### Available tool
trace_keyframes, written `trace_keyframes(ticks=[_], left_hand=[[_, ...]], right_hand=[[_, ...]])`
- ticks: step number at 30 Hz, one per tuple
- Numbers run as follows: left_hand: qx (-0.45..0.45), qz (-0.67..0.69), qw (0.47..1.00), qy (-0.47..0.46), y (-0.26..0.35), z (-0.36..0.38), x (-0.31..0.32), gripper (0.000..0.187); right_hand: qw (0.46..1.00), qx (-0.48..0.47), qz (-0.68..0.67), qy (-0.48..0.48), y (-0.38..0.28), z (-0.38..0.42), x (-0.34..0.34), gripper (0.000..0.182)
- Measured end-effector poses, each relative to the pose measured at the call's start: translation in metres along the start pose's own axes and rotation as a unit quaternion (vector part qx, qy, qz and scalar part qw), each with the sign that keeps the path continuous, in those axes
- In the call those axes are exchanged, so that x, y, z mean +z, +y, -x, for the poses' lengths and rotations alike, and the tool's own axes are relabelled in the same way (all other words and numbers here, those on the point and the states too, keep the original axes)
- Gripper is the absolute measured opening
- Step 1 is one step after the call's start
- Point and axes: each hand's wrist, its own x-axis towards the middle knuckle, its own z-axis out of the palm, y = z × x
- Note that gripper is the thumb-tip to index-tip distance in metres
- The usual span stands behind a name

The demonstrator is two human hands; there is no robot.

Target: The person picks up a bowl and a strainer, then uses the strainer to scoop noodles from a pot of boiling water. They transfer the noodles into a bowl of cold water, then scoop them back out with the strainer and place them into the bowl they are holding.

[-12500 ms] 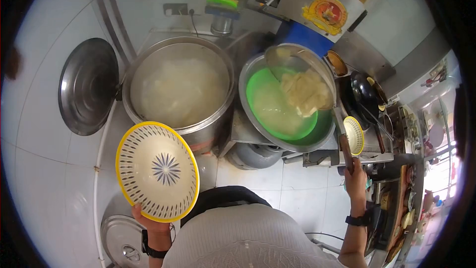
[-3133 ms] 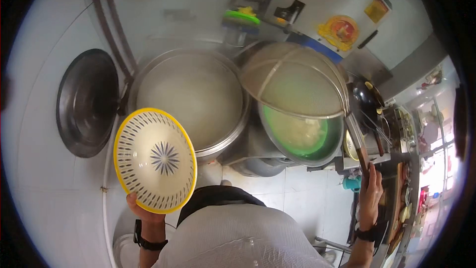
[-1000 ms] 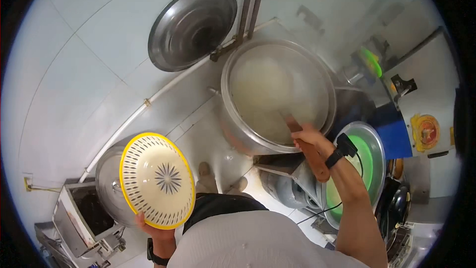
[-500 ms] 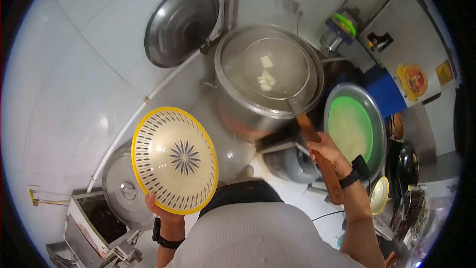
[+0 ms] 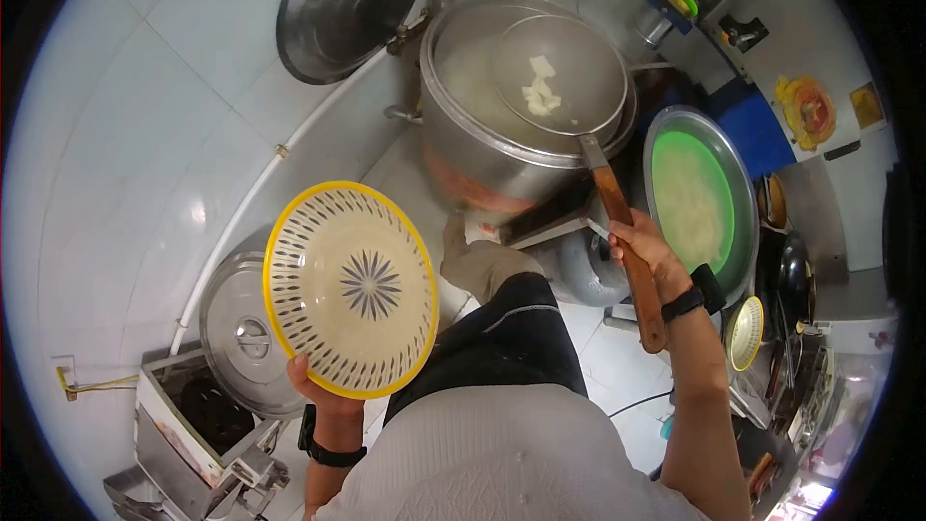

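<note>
1. L hand [image 5: 313, 388]: fingers clamped on bottom rim of yellow-rimmed slotted colander [image 5: 351, 287]. Colander held up and tilted, its domed underside facing cam, at person's left, apart from the pots.
2. R hand [image 5: 644, 249]: closed round the wooden handle [image 5: 629, 253] of a big wire skimmer [image 5: 559, 75]. Black wrist strap just below the hand.
3. Skimmer basket sits over the large steel pot [image 5: 482, 150], near its right rim; a few pale flat pieces [image 5: 540, 92] lie in the mesh. Can't tell if the basket touches the rim.
4. Pot holds cloudy whitish liquid w/ steam. Round steel lid [image 5: 347, 0] hangs on the wall, upper left of the pot.
5. Right of pot: steel basin [image 5: 743, 203] w/ green bowl [image 5: 666, 159] inside, pale contents in it.
6. Small second yellow-rimmed colander [image 5: 745, 334] further right, near R forearm.
7. Below L colander: another steel lid w/ knob [image 5: 241, 333] on a lower pot; metal box [image 5: 183, 425] beside it.
8. White tiled wall on left, white pipe [image 5: 241, 222] running diagonally across it.
</note>
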Motion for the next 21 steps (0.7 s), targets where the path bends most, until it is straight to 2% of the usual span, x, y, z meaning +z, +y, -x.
trace_keyframes(ticks=[4,5,6,8,9,11,15,17,18,19,20,21], left_hand=[[-0.001,0.019,1.000,0.014,0.004,0.003,-0.017,0.054],[0.007,-0.034,0.999,0.015,0.004,0.004,-0.016,0.055],[0.002,-0.023,1.000,0.001,0.005,0.004,-0.012,0.055],[0.004,-0.044,0.999,-0.010,0.005,0.001,-0.007,0.057],[0.010,-0.033,0.999,-0.023,0.004,-0.002,-0.010,0.057],[0.032,-0.016,0.999,0.032,-0.002,-0.010,-0.012,0.058],[-0.019,0.000,1.000,0.003,-0.013,-0.027,0.015,0.057],[-0.046,0.012,0.999,-0.019,-0.020,-0.047,0.016,0.054],[-0.053,0.010,0.998,-0.023,-0.024,-0.056,0.019,0.054],[-0.061,0.001,0.997,-0.051,-0.029,-0.065,0.023,0.053],[-0.069,-0.008,0.994,-0.078,-0.032,-0.073,0.029,0.052],[-0.076,-0.008,0.994,-0.082,-0.036,-0.082,0.035,0.052]], right_hand=[[0.999,-0.032,0.019,0.018,-0.004,0.023,0.000,0.027],[0.999,-0.036,0.007,0.027,-0.003,0.040,-0.001,0.026],[0.998,-0.046,-0.003,0.035,-0.002,0.057,-0.002,0.025],[0.998,-0.053,0.019,0.010,-0.003,0.092,-0.012,0.033],[0.997,-0.062,-0.040,0.039,-0.001,0.112,-0.010,0.037],[0.996,-0.040,-0.020,0.071,-0.012,0.154,-0.009,0.036],[0.985,-0.062,0.037,0.154,0.013,0.220,-0.026,0.040],[0.939,-0.076,0.172,0.287,0.028,0.240,-0.034,0.045],[0.938,-0.073,0.167,0.294,0.045,0.246,-0.043,0.045],[0.846,-0.120,0.350,0.385,0.067,0.251,-0.055,0.046],[0.709,-0.159,0.517,0.454,0.084,0.256,-0.061,0.047],[0.723,-0.106,0.487,0.478,0.093,0.261,-0.061,0.053]])
